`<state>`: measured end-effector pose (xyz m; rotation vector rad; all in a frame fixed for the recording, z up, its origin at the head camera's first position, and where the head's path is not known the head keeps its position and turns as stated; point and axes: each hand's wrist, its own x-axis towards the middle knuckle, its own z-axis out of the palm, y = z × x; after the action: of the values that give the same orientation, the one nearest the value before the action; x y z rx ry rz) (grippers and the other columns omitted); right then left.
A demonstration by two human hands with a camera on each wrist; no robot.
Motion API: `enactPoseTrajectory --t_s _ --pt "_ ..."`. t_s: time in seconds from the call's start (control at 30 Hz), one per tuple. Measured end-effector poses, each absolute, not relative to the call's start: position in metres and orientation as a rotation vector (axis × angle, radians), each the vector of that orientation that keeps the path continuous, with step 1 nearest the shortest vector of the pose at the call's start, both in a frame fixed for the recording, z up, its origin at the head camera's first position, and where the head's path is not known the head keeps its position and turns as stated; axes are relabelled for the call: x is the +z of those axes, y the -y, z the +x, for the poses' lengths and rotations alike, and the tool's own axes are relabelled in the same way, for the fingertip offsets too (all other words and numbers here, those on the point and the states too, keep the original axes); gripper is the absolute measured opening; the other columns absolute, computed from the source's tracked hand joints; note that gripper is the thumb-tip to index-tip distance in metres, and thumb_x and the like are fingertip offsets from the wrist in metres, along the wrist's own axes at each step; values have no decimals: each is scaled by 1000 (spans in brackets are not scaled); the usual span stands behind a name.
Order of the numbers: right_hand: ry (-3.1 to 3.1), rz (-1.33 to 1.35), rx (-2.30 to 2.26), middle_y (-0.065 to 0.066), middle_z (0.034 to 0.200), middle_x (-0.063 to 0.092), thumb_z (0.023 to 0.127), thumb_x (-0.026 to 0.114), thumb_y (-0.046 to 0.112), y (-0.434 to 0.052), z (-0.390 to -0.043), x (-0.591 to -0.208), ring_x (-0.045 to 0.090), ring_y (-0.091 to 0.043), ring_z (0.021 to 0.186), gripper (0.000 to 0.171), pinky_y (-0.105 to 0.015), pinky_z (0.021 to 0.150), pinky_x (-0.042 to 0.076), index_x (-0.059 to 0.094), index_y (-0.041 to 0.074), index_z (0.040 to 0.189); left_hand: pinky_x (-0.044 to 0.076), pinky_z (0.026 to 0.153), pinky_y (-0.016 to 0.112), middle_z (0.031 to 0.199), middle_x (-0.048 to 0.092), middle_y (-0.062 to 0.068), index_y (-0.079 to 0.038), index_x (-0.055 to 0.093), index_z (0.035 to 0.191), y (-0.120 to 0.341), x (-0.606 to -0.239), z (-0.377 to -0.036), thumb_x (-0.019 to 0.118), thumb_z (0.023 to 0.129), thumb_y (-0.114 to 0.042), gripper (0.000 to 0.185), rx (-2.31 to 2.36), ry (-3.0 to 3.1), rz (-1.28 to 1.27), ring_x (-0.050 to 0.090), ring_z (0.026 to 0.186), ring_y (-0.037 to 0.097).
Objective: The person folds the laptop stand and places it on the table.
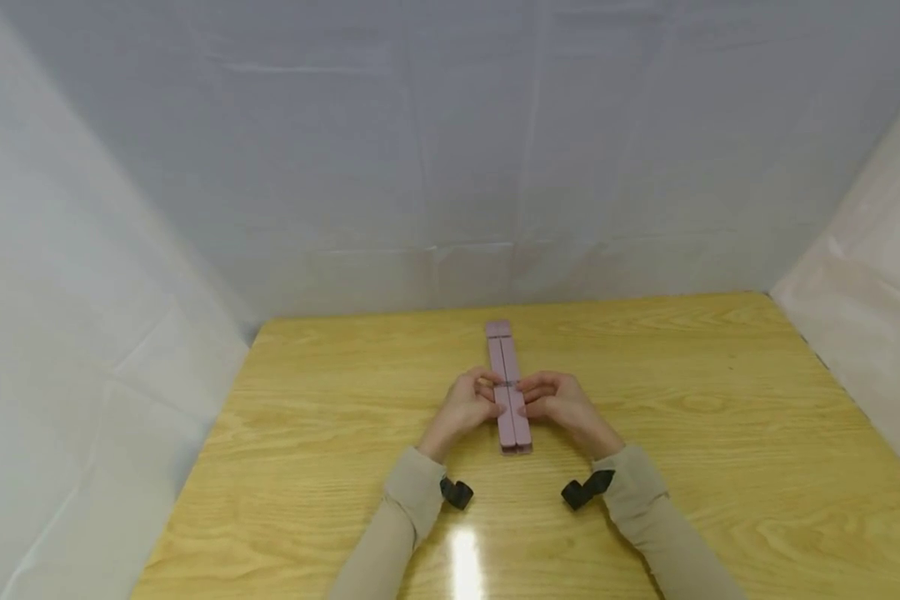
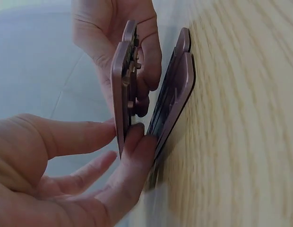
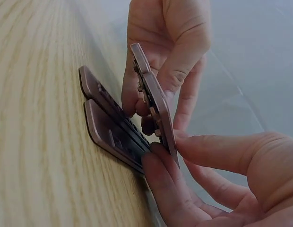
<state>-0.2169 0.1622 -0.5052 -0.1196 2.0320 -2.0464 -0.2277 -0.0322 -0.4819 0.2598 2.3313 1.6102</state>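
Between the two hands lies a long, slim, pink folding device (image 1: 505, 358), with a seam down its length and a crosswise joint. Its upper panel (image 2: 118, 80) stands lifted at an angle over the lower panel (image 2: 184, 80), which rests at the table. Small pegs and dark slots line the inner faces. From the left side, my left hand (image 1: 467, 406) pinches the upper panel, thumb on its outer face and fingers underneath. Opposite it, my right hand (image 1: 566, 404) pinches the same panel at the right edge. Both hands' fingertips reach into the gap between the panels.
The wooden table (image 1: 330, 400) extends around the device on all sides. Behind it hangs a pale sheet (image 1: 450, 167), with more sheeting at left and right. Dark wrist mounts (image 1: 457, 493) sit at both cuffs. Light glares off the table near the front.
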Motion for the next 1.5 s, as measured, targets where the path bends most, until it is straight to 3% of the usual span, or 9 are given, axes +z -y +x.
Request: enactPoseTrajectory --t_s 0.37,0.63,0.87,1.3,1.5 --pt "-2143 -102 -1992 -25 98 68 77 67 -16 -156 -217 -502 65 -23 84 37 -29 70 57 61 -13 113 51 59 26 87 64 16 4 55 120 29 -484 -224 70 77 13 46 1577 -2404 242 59 70 19" --pt "-2334 -88 -1855 -18 97 68 74 72 -11 -154 -214 -505 64 -24 87 32 -29 71 55 66 -6 105 49 59 27 93 61 18 3 56 117 27 -486 -217 72 78 10 43 1480 -2492 308 56 74 20" --pt "-2344 -66 -1851 -15 96 67 70 73 -11 -155 -208 -513 63 -22 83 33 -30 71 55 67 -6 102 45 55 26 87 56 15 5 57 113 24 -491 -210 71 76 11 40 1413 -2543 390 51 71 18" --pt "-2334 -112 -1866 -19 96 64 74 72 -13 -157 -208 -514 65 -21 79 34 -29 69 56 64 -9 106 48 68 33 98 56 17 5 59 113 19 -488 -213 75 77 7 40 1216 -2679 477 50 85 22" --pt "-2382 -125 -1830 -14 97 66 74 74 -9 -157 -217 -514 64 -21 82 31 -30 71 56 67 -3 105 48 72 35 97 51 12 4 58 115 19 -486 -219 77 78 3 41 1164 -2723 490 48 86 21"
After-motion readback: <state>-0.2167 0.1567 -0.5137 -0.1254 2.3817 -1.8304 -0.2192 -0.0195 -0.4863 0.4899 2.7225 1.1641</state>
